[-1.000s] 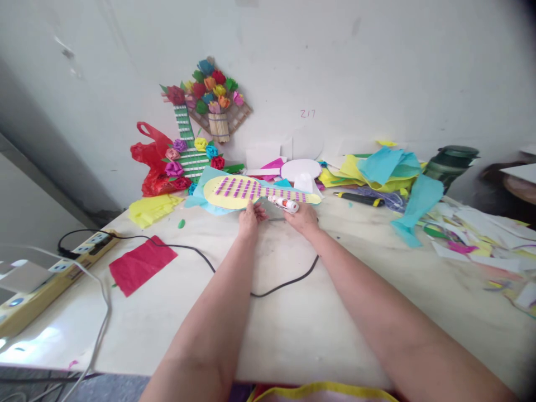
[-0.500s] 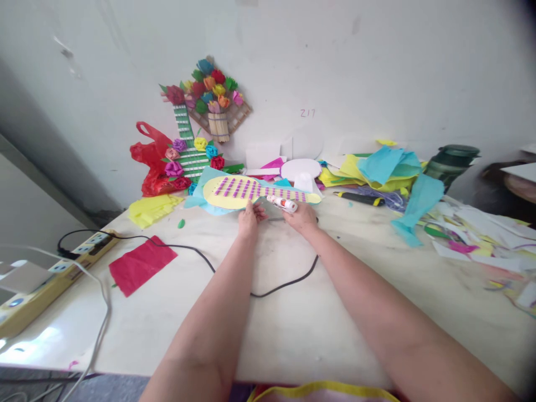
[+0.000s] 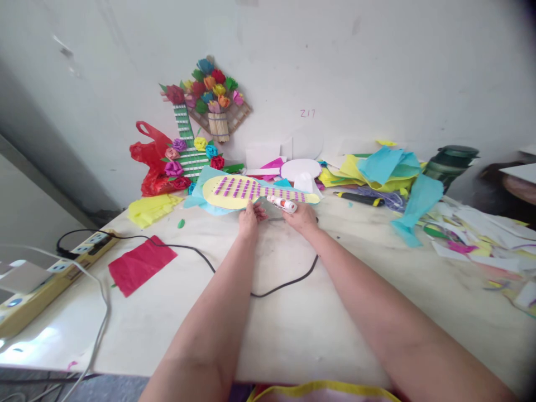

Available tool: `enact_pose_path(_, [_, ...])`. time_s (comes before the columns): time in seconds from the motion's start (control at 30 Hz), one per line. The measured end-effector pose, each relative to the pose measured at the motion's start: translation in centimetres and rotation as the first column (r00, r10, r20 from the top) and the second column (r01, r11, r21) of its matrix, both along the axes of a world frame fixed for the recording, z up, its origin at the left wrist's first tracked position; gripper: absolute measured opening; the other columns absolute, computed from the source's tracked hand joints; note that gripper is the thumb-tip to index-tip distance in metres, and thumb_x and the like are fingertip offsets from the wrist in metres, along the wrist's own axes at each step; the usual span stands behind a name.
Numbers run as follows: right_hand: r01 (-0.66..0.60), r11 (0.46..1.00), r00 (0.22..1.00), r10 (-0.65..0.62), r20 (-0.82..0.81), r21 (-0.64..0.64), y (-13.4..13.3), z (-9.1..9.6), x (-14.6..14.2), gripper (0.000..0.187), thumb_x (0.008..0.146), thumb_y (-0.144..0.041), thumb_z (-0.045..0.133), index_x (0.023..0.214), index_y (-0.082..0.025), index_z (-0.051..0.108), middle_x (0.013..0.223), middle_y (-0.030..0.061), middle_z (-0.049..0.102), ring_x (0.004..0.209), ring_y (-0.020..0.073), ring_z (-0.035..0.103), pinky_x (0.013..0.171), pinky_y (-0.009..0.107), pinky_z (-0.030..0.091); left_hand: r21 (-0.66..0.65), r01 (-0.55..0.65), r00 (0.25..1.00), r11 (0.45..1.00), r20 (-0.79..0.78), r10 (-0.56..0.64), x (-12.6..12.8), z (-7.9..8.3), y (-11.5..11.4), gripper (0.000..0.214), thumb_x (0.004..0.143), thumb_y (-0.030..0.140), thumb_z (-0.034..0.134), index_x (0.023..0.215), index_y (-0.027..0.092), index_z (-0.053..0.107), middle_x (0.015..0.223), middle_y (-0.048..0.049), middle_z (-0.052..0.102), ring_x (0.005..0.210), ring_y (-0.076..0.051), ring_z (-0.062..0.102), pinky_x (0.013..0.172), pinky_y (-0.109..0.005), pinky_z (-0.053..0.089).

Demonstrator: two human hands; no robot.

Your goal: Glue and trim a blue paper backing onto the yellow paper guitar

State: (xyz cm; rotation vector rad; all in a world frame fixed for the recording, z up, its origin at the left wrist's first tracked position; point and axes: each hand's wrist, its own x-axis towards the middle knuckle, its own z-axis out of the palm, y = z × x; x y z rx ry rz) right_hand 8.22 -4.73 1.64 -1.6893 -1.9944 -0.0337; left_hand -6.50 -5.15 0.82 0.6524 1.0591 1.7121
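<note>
My right hand (image 3: pixel 302 218) is wrapped round a white glue gun (image 3: pixel 287 205) with a reddish mark on its body, its nozzle pointing left. A yellow guitar-shaped paper cutout (image 3: pixel 211 192), striped with purple strips, lies in front of my hands with its neck to the right. At its near edge my left hand (image 3: pixel 251 216) pinches the cutout, thumb on the rim and the other fingers curled. Light blue crepe paper (image 3: pixel 196 200) sticks out from under the cutout. The glue gun's tip is close to the neck's near edge; whether they touch I cannot tell.
A black cord (image 3: pixel 288 286) loops across the table below my hands. Left are a power strip (image 3: pixel 79 251), red paper (image 3: pixel 142 265) and yellow paper (image 3: pixel 153 209). Behind stands a green flowered guitar (image 3: pixel 195 164). A utility knife (image 3: pixel 359 199), bottle (image 3: pixel 450 164) and paper scraps (image 3: pixel 489 223) lie right.
</note>
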Motion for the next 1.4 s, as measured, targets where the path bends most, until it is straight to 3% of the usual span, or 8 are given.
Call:
enact_pose_path(0.67, [-0.039, 0.997, 0.999, 0.039, 0.000, 0.071, 0.2, -0.3, -0.3, 0.031, 0.075, -0.042, 0.047, 0.089, -0.022, 0.065, 0.080, 0.0064, 0.067, 0.078, 0.0221, 0.061, 0.061, 0.026, 0.039, 0.007, -0.026, 0.999, 1.000, 0.026, 0.026, -0.1, 0.0, 0.0, 0.031, 0.084, 0.030, 0.037, 0.069, 0.011, 0.057, 0.052, -0.0018, 0.052, 0.042, -0.010, 0.047, 0.053, -0.028, 0.047])
enact_pose_path(1.1, [-0.035, 0.999, 0.998, 0.034, 0.044, 0.022, 0.0, -0.1, 0.3, 0.028, 0.072, -0.039, 0.049, 0.089, -0.023, 0.066, 0.082, 0.0056, 0.068, 0.078, 0.0221, 0.061, 0.061, 0.027, 0.041, 0.029, -0.019, 0.999, 0.999, 0.045, 0.017, -0.3, -0.3, 0.2, 0.031, 0.082, 0.031, 0.039, 0.072, 0.009, 0.057, 0.053, -0.0019, 0.053, 0.043, -0.009, 0.048, 0.054, -0.028, 0.047])
enact_pose_path(1.4, [-0.014, 1.000, 0.999, 0.014, -0.035, 0.011, 0.7, -0.7, 0.1, 0.032, 0.073, -0.044, 0.050, 0.092, -0.024, 0.066, 0.082, 0.0058, 0.069, 0.082, 0.0227, 0.062, 0.064, 0.027, 0.042, 0.024, -0.019, 1.000, 1.000, 0.023, 0.019, -0.3, -0.2, 0.1, 0.029, 0.082, 0.030, 0.040, 0.070, 0.010, 0.057, 0.053, -0.0026, 0.053, 0.043, -0.010, 0.047, 0.053, -0.028, 0.048])
